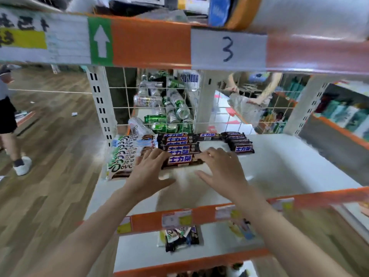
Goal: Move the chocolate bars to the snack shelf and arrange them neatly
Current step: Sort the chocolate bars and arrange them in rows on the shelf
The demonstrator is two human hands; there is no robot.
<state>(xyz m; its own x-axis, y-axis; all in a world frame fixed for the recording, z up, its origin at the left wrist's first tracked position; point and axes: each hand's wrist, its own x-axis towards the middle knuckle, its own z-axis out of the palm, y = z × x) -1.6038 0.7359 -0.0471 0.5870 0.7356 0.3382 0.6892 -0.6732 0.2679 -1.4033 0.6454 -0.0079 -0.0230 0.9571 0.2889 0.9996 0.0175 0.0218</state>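
Note:
On the white snack shelf (283, 168) a column of dark brown Snickers bars (179, 148) runs from back to front. The front bar (180, 159) lies between my hands. My left hand (148, 168) has straight fingers touching that bar's left end. With spread fingers, my right hand (218, 166) touches its right end. A second stack of Snickers bars (239, 143) sits further right and back. Dove bars (125, 154) in white and brown wrappers lie in a row at the shelf's left edge.
A wire grid (159, 96) backs the shelf, with green and silver cans (169, 108) piled behind it. An orange beam (151, 43) marked 3 hangs overhead. A lower shelf holds a few packets (181, 237). One person stands at the left, another reaches behind the grid.

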